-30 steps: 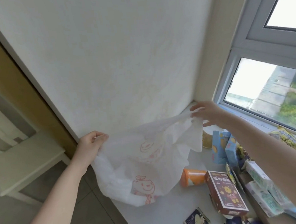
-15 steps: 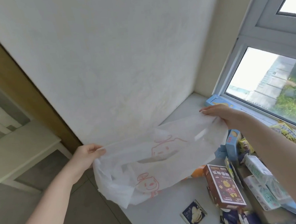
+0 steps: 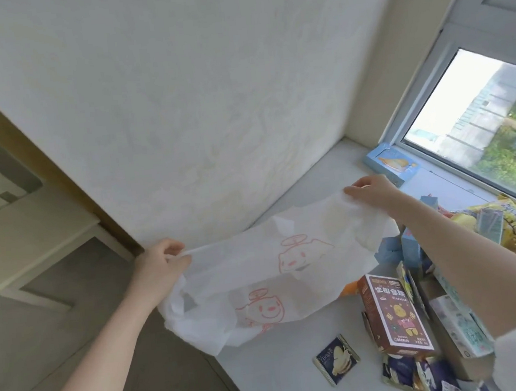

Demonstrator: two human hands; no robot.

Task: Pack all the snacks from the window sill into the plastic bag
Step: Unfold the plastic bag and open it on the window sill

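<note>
- Since a second ago you have swung your right hand (image 3: 373, 195) out toward the window and lowered both hands, so the plastic bag (image 3: 267, 276) is now stretched wide and flat above the window sill (image 3: 286, 372) instead of hanging bunched between them.
- Your left hand (image 3: 159, 267) has its fingers (image 3: 173, 250) curled round one corner of the bag, pinching the thin film off the sill's edge, over the floor.
- Your right hand pinches the opposite corner, fingers closed on the plastic, just in front of the light blue box (image 3: 392, 165) by the window frame.
- The bag looks flat and see-through, with nothing inside it as far as you can tell; its lower part sags onto the sill.
- Judging from this, you are opening up the bag, and the packing itself has not started.
- Everything is left to do: the brown carton (image 3: 394, 311) lies just beside the bag, the small dark packet (image 3: 335, 359) sits alone nearer you, and the yellow bag (image 3: 505, 228) lies under the window.
- More wrappers and cartons crowd the sill's right end, partly hidden by your right forearm, so you cannot count them.
- An orange item peeks out from beneath the bag's edge, beside the brown carton.
</note>
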